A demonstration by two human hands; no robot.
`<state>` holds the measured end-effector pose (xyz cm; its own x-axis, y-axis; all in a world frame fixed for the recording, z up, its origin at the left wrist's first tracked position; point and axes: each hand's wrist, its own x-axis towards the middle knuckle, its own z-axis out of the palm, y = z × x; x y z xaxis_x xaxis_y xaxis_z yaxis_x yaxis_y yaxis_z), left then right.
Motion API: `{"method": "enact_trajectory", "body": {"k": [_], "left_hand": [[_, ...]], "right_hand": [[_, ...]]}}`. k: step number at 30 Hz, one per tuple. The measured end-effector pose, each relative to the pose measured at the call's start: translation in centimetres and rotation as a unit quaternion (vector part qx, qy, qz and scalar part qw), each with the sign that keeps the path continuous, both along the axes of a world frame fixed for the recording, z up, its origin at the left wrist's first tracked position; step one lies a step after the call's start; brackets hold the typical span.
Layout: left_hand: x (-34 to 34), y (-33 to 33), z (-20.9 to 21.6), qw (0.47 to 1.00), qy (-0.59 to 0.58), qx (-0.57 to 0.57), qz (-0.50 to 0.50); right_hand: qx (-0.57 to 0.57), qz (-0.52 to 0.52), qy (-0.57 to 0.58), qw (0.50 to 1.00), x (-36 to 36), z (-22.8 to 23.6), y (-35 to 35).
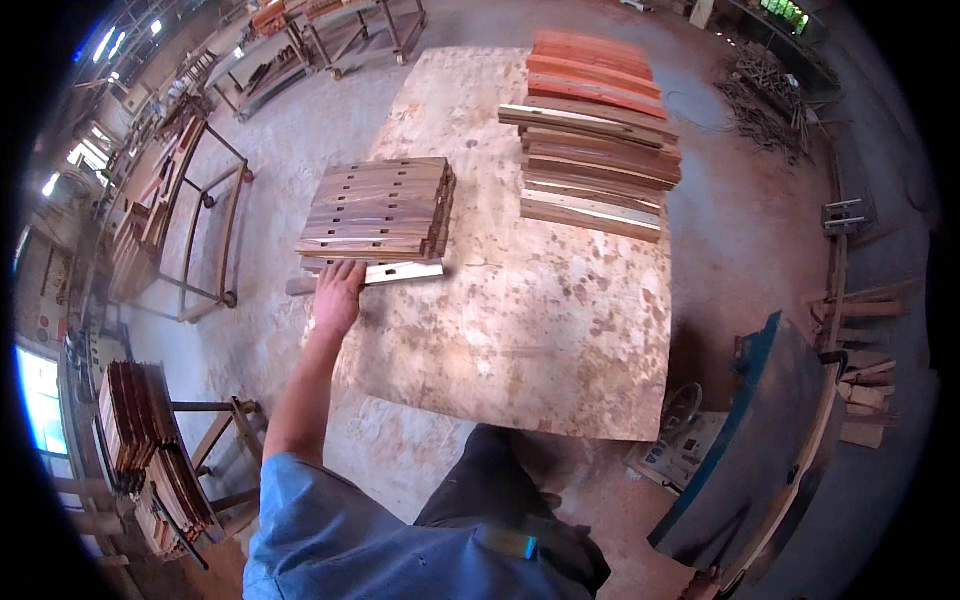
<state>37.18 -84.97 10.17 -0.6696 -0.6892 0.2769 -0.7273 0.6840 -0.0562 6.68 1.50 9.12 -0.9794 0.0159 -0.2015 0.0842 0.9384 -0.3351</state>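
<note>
My left hand [340, 295] reaches forward over the left edge of the plywood-topped table [540, 340]. Its fingers are closed over a pale-edged wooden slat [405, 272] with a slot cut in it; the thumb is hidden. Right behind the hand lies a neat stack of brown slats [375, 200], set edge to edge, their slots lined up in two rows. A darker slat end [300, 286] sticks out left of my fingers. Low at the right rim, a small shape [706, 582] looks like part of my right hand, but its fingers cannot be made out.
Reddish and brown boards [595, 150] lie in a row at the table's far right. A blue-edged machine [755, 450] stands close on the right. Wheeled racks [215, 230] and a cart of stacked boards [150, 430] are on the left. Scrap wood [770, 95] is heaped far right.
</note>
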Motion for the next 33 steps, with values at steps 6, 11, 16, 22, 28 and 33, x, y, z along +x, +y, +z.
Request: {"method": "enact_trajectory", "body": {"k": [6, 11, 16, 22, 28, 33], "left_hand": [[2.9, -7.1, -3.4, 0.999, -0.021, 0.035, 0.004], [1.6, -7.3, -3.6, 0.998, 0.005, 0.062, 0.003], [-8.0, -3.7, -1.4, 0.984, 0.092, 0.111, -0.109], [-27.5, -2.5, -4.2, 0.941, 0.152, 0.161, -0.256], [-35.6, -3.9, -9.3, 0.965, 0.046, 0.093, -0.243], [-36.6, -3.4, -8.7, 0.968, -0.025, 0.035, -0.249]], "right_hand": [[0.018, -0.066, -0.071, 0.995, -1.2, 2.2, -4.1], [-0.015, -0.188, -0.120, 0.975, -1.4, 5.9, -12.4], [-0.044, -0.307, -0.131, 0.942, -1.2, 9.9, -19.6], [-0.126, -0.310, -0.138, 0.932, 0.5, 9.3, -21.9], [-0.104, -0.348, -0.154, 0.919, 4.9, 11.0, -23.9], [-0.138, -0.367, -0.168, 0.904, 7.7, 10.3, -22.8]]}}
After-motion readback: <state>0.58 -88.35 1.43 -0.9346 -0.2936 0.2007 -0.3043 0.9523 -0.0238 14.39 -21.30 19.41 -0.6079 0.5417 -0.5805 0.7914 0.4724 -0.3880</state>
